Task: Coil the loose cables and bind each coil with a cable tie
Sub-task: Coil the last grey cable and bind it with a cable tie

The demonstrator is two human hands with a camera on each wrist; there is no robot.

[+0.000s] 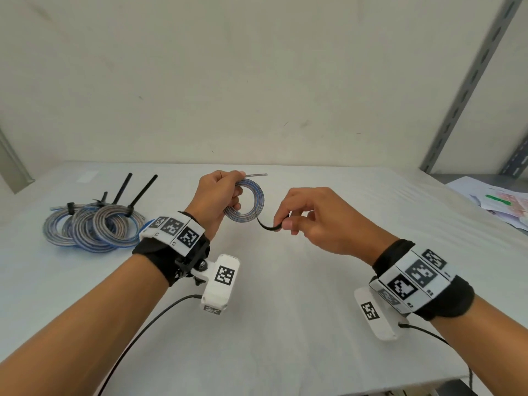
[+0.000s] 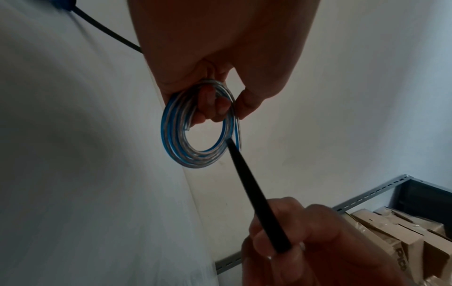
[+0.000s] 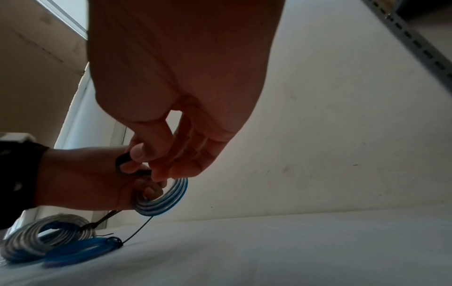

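Your left hand [image 1: 218, 195] grips the blue-and-silver coiled cable [image 1: 248, 205]; your right hand [image 1: 317, 221] pinches the black plastic cable tie [image 1: 267, 227].

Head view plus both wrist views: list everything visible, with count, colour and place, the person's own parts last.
held coil: one, blue and silver, above the table in the left hand
cable tie: one, black, running from the held coil to the right hand
bound coils: several, blue and silver, far left of table, black ties sticking up
table: one, white
papers: a pile, white, right edge
metal shelving: grey, right
cardboard boxes: brown, in the shelving
left hand: grip on the held coil
right hand: pinches the cable tie
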